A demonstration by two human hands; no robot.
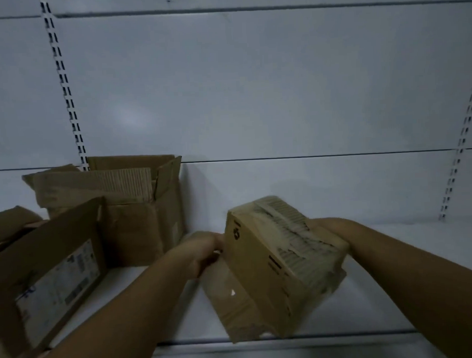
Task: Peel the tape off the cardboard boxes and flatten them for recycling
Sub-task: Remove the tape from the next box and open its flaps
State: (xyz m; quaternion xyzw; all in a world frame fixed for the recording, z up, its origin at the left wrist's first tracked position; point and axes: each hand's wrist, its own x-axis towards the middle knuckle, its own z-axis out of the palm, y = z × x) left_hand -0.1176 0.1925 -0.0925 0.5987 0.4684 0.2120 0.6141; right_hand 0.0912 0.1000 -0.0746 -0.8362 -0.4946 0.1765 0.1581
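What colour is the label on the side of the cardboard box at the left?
White with dark print, on the brown cardboard box; seen in the head view.

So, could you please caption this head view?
Both hands, left hand and right hand, grip a small cardboard box on a white shelf.

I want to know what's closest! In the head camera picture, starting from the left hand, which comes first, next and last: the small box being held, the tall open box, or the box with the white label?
1. Small box: touching the left hand, on its right.
2. Tall open box: behind, to the left.
3. Box with the white label: farthest left.
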